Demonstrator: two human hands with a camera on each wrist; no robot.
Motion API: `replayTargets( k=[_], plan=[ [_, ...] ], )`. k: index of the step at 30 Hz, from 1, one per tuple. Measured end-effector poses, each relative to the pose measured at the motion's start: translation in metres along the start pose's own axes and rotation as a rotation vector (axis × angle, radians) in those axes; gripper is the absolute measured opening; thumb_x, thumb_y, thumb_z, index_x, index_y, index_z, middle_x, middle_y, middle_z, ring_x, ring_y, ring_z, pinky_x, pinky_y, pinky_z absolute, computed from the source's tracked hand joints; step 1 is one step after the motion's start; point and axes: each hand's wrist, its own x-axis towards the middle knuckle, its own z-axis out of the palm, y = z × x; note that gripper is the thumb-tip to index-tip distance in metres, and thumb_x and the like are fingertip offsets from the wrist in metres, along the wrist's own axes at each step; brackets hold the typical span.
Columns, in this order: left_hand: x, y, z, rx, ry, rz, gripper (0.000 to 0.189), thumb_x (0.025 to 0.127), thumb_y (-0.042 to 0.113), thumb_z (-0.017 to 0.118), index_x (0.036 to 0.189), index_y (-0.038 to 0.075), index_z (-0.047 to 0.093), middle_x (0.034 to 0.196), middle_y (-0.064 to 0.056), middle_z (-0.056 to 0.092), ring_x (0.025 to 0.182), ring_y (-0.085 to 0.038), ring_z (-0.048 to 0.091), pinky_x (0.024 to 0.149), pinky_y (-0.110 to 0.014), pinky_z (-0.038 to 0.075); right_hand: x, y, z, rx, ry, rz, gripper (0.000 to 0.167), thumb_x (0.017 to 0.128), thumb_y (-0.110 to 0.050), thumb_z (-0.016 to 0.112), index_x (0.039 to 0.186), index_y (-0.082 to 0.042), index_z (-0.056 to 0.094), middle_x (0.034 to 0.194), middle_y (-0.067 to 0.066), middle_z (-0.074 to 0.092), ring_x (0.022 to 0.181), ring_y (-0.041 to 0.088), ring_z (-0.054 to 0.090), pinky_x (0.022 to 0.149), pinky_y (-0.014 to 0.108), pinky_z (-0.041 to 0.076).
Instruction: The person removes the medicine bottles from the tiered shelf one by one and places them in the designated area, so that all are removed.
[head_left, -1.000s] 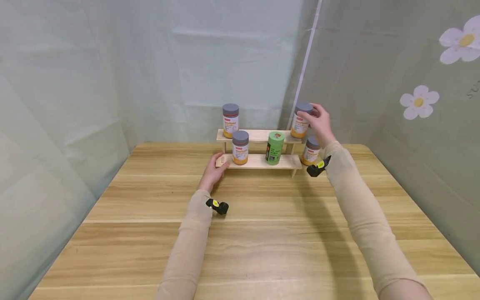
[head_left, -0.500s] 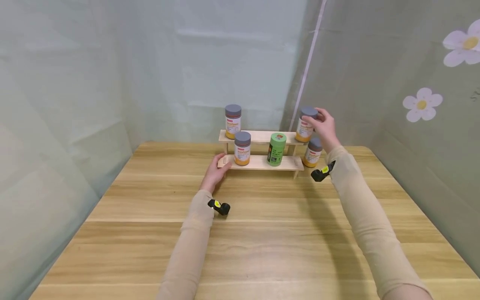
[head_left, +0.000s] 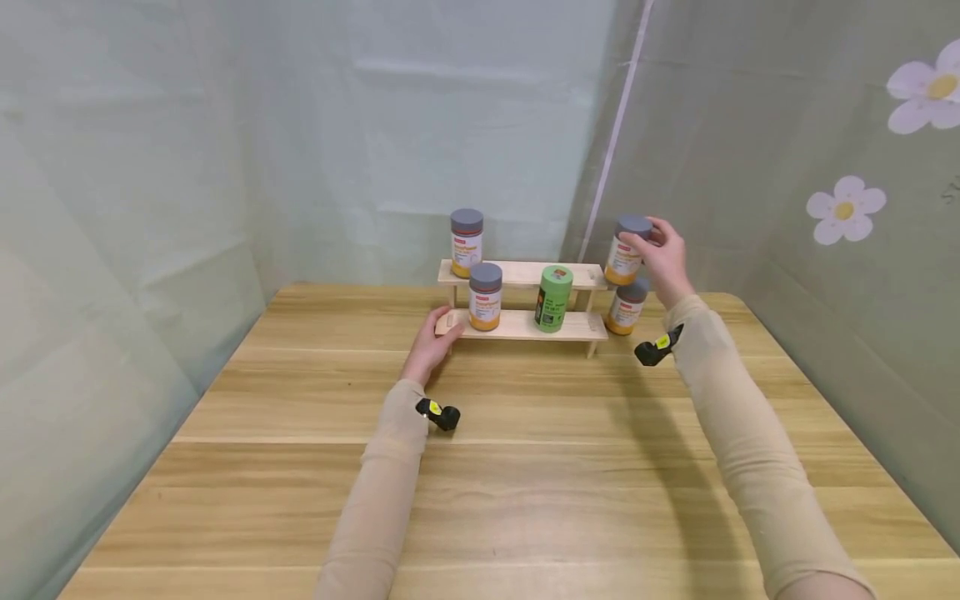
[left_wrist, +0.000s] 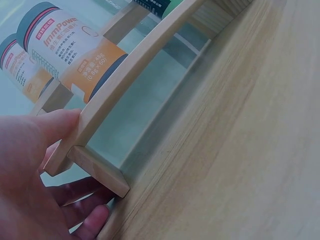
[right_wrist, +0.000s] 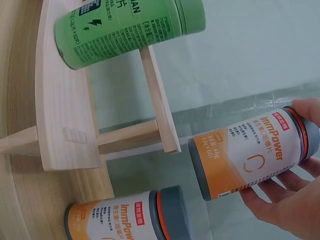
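rack [right_wrist: 67, 107]: matt wood | held jar [right_wrist: 245, 155]: smooth plastic | table [head_left: 495, 500]: faintly glossy wood-grain

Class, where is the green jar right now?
In the head view, the green jar stands on the right half of the lower wooden shelf, with a grey-lidded jar to its left.

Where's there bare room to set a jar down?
Free: the upper shelf right of its shelved jar; the table between the sleeves. Crowded: right of the rack, with the right hand, held jar and standing jar.

Held jar [head_left: 626, 257] right of the upper shelf [head_left: 521, 272], second jar [head_left: 625, 317] on the table [head_left: 480, 500] beside the rack [head_left: 519, 326]
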Motion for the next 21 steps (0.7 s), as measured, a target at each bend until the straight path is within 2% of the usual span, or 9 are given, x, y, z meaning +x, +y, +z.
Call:
replayTargets(
  k=[5, 21],
  plan=[
    [-0.001, 0.000, 0.000, 0.003, 0.002, -0.009, 0.060, 0.096, 0.025, 0.059, 0.149, 0.016, 0.033, 0.156, -0.015, 0.033, 0.139, -0.031, 0.036, 0.119, -0.045, 0.027, 0.001, 0.005, -0.004, -0.002, 0.005, 0.005, 0.063, 0.089, -0.038, 0.067, 0.142, -0.013, 0.043, 0.138, 0.007, 0.049, 0.123, 0.017, 0.048, 0.101, 0.035, 0.043],
    [0.000, -0.003, -0.005, -0.007, 0.011, -0.018, 0.059, 0.096, 0.026, 0.060, 0.149, 0.018, 0.034, 0.156, -0.012, 0.034, 0.142, -0.029, 0.035, 0.120, -0.043, 0.025, 0.001, 0.007, -0.012, -0.006, -0.006, 0.037, 0.065, 0.090, -0.039, 0.066, 0.144, -0.014, 0.041, 0.140, 0.006, 0.047, 0.121, 0.015, 0.046, 0.103, 0.036, 0.041]
  ],
)
